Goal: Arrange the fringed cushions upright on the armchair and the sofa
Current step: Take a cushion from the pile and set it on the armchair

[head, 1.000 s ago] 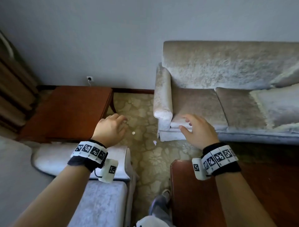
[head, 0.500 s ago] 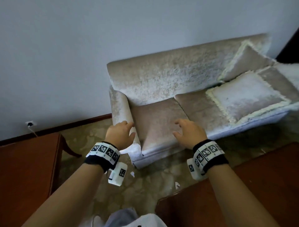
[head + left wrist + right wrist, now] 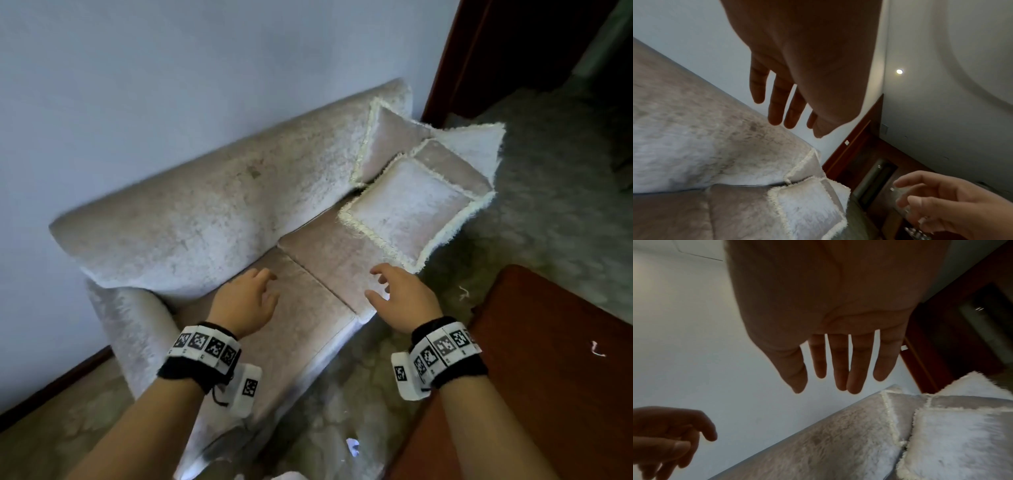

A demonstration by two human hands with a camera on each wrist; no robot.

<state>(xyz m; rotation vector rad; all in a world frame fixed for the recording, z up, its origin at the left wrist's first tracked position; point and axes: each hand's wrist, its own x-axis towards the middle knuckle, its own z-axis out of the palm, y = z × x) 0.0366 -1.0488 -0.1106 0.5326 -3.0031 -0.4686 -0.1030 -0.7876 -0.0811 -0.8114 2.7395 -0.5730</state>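
Note:
A pale velvet sofa [image 3: 212,205] stands against the wall. At its right end lie several fringed cushions. The nearest cushion [image 3: 407,212] lies flat on the seat; another cushion [image 3: 383,140] leans on the backrest, and two more [image 3: 472,144] sit behind. My left hand [image 3: 246,301] hovers open over the left seat pad. My right hand [image 3: 400,298] is open with spread fingers, just short of the flat cushion's near corner. Neither hand holds anything. In the left wrist view the flat cushion [image 3: 807,207] lies ahead of my left hand [image 3: 789,105]. The right wrist view shows it [image 3: 953,443] below my right hand [image 3: 838,369].
A dark wooden table [image 3: 548,377] stands at the right, close to my right forearm. Patterned carpet [image 3: 342,411] lies between table and sofa, with small scraps on it. A wooden door frame [image 3: 445,68] rises behind the sofa's right end.
The view has swung right from the side table and armchair to the sofa. Both hands have moved forward over the seat, the right one nearing the flat cushion.

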